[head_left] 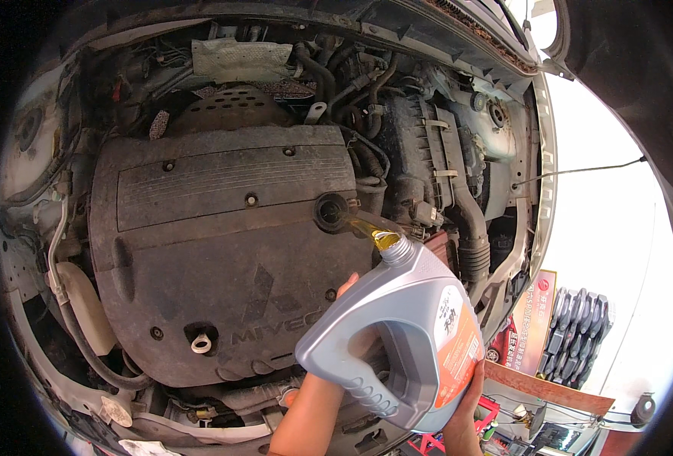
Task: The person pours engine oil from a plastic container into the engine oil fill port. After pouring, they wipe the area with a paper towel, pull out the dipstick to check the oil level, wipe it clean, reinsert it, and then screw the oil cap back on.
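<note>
A grey plastic oil jug with an orange label is tilted over the engine, its neck pointing up and left. Amber oil runs from its mouth into the round filler hole in the dark engine cover. My left hand supports the jug from behind near the neck; the jug hides most of it and one fingertip shows. With my right hand I grip the jug's lower end along its base edge. The hollow handle has no fingers visible in it.
A yellowish dipstick loop stands at the cover's front. The air filter box and ribbed intake hose lie to the right. A thin prop rod reaches toward the raised hood. Packaged dark parts hang beyond the fender.
</note>
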{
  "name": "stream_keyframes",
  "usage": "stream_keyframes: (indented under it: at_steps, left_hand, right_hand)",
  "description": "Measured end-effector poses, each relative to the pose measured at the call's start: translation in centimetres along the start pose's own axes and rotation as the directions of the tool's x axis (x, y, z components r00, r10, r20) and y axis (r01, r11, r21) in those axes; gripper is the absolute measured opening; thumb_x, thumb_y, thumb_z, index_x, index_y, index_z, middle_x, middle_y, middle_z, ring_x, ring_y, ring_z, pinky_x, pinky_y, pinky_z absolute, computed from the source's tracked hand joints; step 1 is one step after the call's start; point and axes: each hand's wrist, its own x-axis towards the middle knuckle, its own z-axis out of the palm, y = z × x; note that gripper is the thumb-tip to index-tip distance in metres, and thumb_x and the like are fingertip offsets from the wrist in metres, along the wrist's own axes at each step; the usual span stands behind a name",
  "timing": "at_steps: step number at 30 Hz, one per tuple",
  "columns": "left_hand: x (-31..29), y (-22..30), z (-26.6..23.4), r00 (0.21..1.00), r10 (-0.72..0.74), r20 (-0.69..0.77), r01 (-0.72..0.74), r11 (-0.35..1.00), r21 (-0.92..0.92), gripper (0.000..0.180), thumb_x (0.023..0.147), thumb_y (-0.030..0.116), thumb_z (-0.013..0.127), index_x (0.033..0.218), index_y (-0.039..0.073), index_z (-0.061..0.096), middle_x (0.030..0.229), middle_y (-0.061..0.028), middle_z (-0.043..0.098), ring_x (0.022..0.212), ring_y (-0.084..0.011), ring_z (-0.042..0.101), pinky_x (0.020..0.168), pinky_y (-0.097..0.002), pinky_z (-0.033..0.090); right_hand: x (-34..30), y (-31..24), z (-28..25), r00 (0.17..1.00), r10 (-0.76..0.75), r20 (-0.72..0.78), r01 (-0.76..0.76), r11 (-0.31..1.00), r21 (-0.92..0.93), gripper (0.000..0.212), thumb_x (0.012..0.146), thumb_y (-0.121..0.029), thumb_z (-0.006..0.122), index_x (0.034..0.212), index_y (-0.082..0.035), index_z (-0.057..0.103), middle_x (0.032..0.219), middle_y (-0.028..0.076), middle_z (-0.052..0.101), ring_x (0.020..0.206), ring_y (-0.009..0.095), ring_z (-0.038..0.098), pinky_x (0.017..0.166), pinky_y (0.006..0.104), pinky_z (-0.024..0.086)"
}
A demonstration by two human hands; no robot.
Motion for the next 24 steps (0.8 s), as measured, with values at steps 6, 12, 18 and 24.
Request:
stream_keyframes:
  at_steps: [6,12,18,24]
  left_hand:
    - [0.2,0.3,-0.7,0.991,-0.007,0.135,0.010,1.000,-0.025,0.045,0.099,0.052,0.055,0.113,0.011,0.066,0.108,-0.0065,0.067,0.103,-0.0217,0.058,0.098,-0.0363,0.044]
    - [-0.2,0.1,0.2,1.000,0.009,0.027,-0.008,1.000,-0.024,0.045,0.099,0.053,0.055,0.112,0.011,0.066,0.107,-0.0071,0.066,0.102,-0.0225,0.058,0.098,-0.0372,0.044]
    - [0.1,0.1,-0.2,0.997,0.013,0.074,-0.009,0.999,-0.051,0.043,0.099,0.051,0.057,0.111,0.011,0.066,0.106,-0.0068,0.066,0.101,-0.0223,0.058,0.097,-0.0369,0.044]
    - [0.7,-0.1,-1.2,0.986,0.026,0.167,-0.004,0.991,-0.131,0.042,0.098,0.050,0.058,0.111,0.011,0.066,0.106,-0.0072,0.067,0.100,-0.0220,0.058,0.095,-0.0362,0.046]
  right_hand:
    - [0.0,0.0,0.1,1.000,0.000,0.022,0.000,1.000,0.007,0.067,0.103,-0.056,0.046,0.144,-0.004,0.047,0.137,0.015,0.062,0.116,0.027,0.066,0.102,0.0404,0.053]
    - [0.1,0.0,-0.2,1.000,0.003,0.020,-0.003,1.000,0.002,0.066,0.103,-0.056,0.046,0.144,-0.005,0.048,0.136,0.014,0.062,0.117,0.027,0.066,0.102,0.0402,0.053]
    - [0.1,0.0,-0.2,1.000,0.015,0.006,-0.015,1.000,0.015,0.065,0.103,-0.056,0.046,0.143,-0.006,0.049,0.135,0.014,0.063,0.116,0.027,0.066,0.101,0.0403,0.053]
    - [0.2,0.0,-0.3,0.999,0.029,0.017,-0.029,0.999,0.024,0.065,0.102,-0.056,0.047,0.143,-0.006,0.049,0.136,0.014,0.063,0.116,0.027,0.066,0.101,0.0403,0.053]
